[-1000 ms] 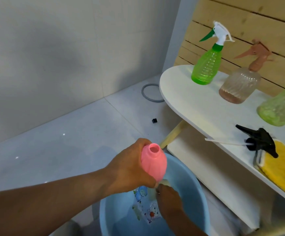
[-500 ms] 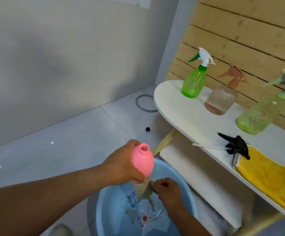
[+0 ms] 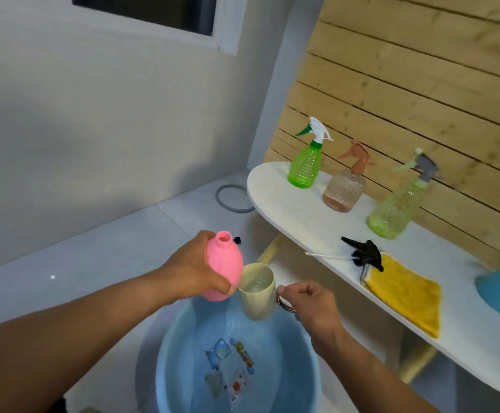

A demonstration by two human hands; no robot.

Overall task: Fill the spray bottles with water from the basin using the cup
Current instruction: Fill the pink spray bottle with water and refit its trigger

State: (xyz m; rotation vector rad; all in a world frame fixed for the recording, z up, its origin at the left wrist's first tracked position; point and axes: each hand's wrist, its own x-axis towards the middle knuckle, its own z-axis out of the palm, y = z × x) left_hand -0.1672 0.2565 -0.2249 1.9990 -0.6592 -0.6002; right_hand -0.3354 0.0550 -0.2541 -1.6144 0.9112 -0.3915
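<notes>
The big white shelf runs from the middle of the frame down to the lower right. On it stand a green spray bottle, a brown spray bottle and a pale green spray bottle, all with their tops on. A black spray top lies beside a yellow cloth.

At the bottom middle sits the blue basin, with water in it.

Your left hand is wrapped round the pink bottle, just above the basin. The bottle's mouth is open and points up.

Your right hand is curled tight on the handle of the cream cup. The cup has water in it and sits right beside the pink bottle, touching or nearly touching.

You look ready to pour. Next, lift the cup higher than the little mouth and tip it slowly. That hole is small, so water could spill. Keep both over the basin.
</notes>
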